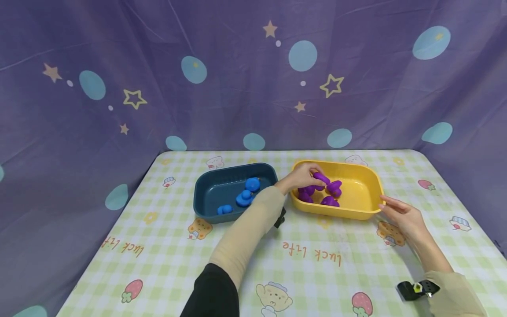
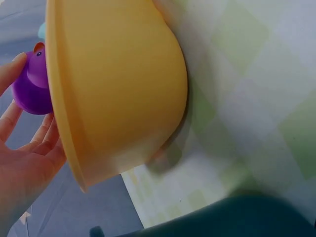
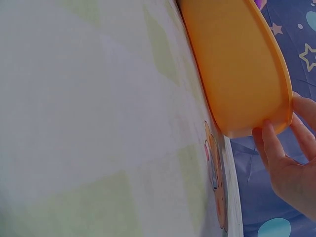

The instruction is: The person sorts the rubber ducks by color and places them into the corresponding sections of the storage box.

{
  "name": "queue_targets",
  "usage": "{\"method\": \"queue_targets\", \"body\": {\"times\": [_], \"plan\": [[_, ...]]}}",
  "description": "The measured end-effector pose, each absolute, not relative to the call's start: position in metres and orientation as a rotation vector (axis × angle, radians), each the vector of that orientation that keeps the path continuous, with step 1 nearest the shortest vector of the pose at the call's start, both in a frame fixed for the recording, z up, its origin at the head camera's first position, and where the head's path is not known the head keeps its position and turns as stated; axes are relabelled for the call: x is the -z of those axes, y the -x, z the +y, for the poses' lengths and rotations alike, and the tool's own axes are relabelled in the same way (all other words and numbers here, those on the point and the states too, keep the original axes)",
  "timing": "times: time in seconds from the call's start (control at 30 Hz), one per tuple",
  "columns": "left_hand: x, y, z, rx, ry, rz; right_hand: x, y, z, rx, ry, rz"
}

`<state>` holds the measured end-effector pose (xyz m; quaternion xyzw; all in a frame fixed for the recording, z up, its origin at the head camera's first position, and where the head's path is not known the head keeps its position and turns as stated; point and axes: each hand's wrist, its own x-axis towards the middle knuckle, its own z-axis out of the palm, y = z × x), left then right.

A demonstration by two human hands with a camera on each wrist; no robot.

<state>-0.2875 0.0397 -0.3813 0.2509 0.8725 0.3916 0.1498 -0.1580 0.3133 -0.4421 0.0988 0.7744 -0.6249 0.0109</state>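
Observation:
Pinched between the thumb and fingers of my left hand (image 1: pixel 303 176) is a purple rubber duck (image 2: pixel 35 81) with an orange beak. It is just above the left part of a yellow plastic bin (image 1: pixel 360 182). Several other purple toys (image 1: pixel 330 201) lie below it in the bin, partly covered by the hand. At the bin's right end, my right hand (image 1: pixel 405 218) holds the rim, with fingertips against the outer wall. The right wrist view shows these fingers on the yellow wall up close.
A dark teal bin (image 1: pixel 206 193) stands left of the yellow one, holding several blue toys (image 1: pixel 243 198); my left forearm crosses over its right side. Both bins are on a checked tablecloth (image 1: pixel 166 268), with a purple patterned curtain (image 1: pixel 237 105) behind the table.

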Motion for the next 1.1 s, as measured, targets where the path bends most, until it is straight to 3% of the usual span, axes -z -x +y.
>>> {"method": "queue_targets", "body": {"times": [0.6, 0.83, 1.1], "plan": [[0.388, 0.293, 0.042, -1.16, -0.765, 2.546, 0.437, 0.156, 0.312, 1.933, -0.286, 2.426], [0.385, 0.289, 0.036, -1.215, -0.826, 2.554, 0.437, 0.161, 0.317, 1.532, -0.258, 2.697], [0.384, 0.277, 0.025, -1.256, -0.93, 2.527, 0.461, 0.177, 0.329, 1.384, -0.126, 2.92]]}}
